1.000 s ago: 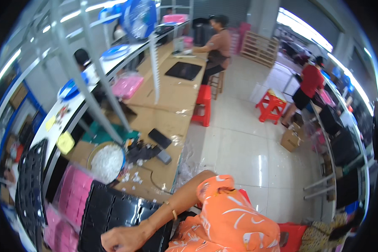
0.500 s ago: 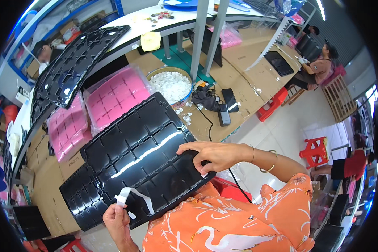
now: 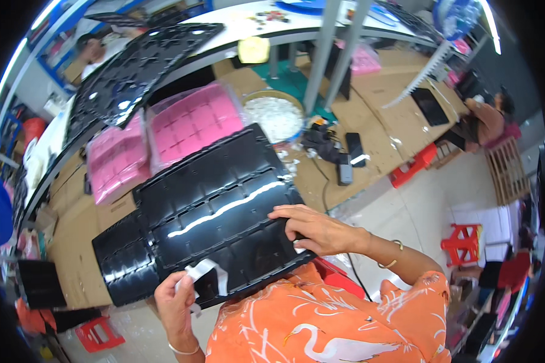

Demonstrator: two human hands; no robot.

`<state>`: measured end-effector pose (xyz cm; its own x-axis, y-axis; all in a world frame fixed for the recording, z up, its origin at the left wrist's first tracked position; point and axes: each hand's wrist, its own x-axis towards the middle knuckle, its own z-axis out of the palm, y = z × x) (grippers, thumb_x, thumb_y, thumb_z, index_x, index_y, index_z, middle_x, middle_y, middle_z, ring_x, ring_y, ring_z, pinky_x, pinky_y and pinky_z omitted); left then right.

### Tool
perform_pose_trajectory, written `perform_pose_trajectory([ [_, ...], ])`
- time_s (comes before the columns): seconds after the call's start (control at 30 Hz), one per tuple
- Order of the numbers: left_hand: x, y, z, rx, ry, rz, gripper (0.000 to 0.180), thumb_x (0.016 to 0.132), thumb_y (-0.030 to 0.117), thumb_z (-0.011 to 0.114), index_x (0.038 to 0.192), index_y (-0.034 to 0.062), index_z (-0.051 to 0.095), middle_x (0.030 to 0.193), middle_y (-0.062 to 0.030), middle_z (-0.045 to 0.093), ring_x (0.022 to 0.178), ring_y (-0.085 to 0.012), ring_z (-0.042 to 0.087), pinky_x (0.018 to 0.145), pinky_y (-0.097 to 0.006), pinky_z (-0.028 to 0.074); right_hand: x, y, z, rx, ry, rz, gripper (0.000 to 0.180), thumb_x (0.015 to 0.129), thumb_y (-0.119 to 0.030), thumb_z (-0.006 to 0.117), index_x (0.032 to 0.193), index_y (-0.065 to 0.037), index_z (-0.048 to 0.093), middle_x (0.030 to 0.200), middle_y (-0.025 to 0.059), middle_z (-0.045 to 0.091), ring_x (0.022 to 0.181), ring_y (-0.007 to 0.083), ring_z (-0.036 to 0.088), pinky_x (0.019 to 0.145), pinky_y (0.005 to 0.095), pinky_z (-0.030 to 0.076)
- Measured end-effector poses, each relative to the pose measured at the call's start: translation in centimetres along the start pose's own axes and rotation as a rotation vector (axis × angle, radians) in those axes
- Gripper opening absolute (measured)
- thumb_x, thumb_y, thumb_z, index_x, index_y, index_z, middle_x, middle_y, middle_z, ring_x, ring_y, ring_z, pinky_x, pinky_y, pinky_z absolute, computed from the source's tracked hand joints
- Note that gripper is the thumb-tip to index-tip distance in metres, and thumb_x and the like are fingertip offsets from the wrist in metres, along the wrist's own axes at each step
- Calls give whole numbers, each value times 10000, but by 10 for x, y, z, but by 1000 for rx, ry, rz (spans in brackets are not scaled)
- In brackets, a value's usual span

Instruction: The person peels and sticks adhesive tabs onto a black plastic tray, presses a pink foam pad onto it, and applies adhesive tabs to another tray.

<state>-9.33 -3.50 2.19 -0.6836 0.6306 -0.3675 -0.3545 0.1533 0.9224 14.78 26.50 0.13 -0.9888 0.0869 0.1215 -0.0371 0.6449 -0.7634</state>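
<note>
A glossy black plastic tray [image 3: 218, 181] with cross-shaped ridges lies tilted in front of me, over the near edge of the table. My left hand [image 3: 177, 302] is closed at its near left edge, pinching a white strip [image 3: 207, 269] that curls over the black surface. At the tray's right edge is my right hand [image 3: 324, 233], fingers bent. Its thumb and a finger are closed on a small white piece [image 3: 298, 246] against the tray; the grip is partly hidden. A smaller-looking ridged black tray section [image 3: 124, 257] extends to the left.
Behind the tray lie pink wrapped packs [image 3: 194, 121] and a round tub of white pieces [image 3: 274, 121]. A phone [image 3: 355, 148] and a grey device [image 3: 344, 170] lie to the right, beside a cable. Metal posts [image 3: 324, 57] rise behind. A red stool [image 3: 462, 244] stands on the floor.
The whole view has turned, so the scene sits farther right. My left hand has risen slightly with the white strip. My right hand stays at the tray's right edge.
</note>
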Motion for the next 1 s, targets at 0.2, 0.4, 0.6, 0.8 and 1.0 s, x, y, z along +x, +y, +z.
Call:
perform_pose_trajectory([
  [0.2, 6, 7, 24, -21, -120, -15, 164, 968, 102, 728, 1048, -41, 731, 733, 41, 565, 617, -27, 439, 538, -204, 307, 17, 1, 2, -166, 74, 7, 233, 843, -11, 705, 1029, -54, 572, 1356, 160, 565, 1254, 373, 539, 1067, 453, 424],
  [0.4, -3, 15, 30, 91, -153, 44, 163, 966, 112, 737, 1028, -39, 736, 718, 21, 594, 604, -26, 452, 522, -202, 317, 84, -67, 36, 292, 179, -136, 306, 931, -174, 735, 1167, -16, 620, 1174, 155, 634, 1119, 326, 615, 983, 402, 494],
  [0.6, -11, 15, 34, 176, -141, 88, 163, 960, 113, 742, 1026, -35, 743, 728, 30, 607, 613, -21, 471, 535, -193, 327, 111, -68, 50, 389, 7, -85, 156, 930, -138, 738, 982, -16, 657, 988, 72, 669, 918, 216, 644, 795, 343, 523],
  [0.8, -5, 3, 10, -48, -157, -57, 154, 955, 108, 748, 1008, -36, 735, 726, 11, 614, 614, -31, 505, 525, -196, 350, 115, -78, 37, 448, 163, -221, 96, 914, -67, 706, 930, -23, 622, 1025, 110, 656, 1018, 285, 636, 920, 366, 503],
  [1.0, -22, -16, -105, 112, 144, 87, 113, 921, 81, 731, 962, -24, 722, 692, 8, 595, 584, -39, 483, 515, -203, 329, 132, 29, -49, -3, 450, -95, 81, 845, -44, 734, 862, -55, 656, 1310, 154, 574, 1187, 327, 583, 1043, 409, 461],
])
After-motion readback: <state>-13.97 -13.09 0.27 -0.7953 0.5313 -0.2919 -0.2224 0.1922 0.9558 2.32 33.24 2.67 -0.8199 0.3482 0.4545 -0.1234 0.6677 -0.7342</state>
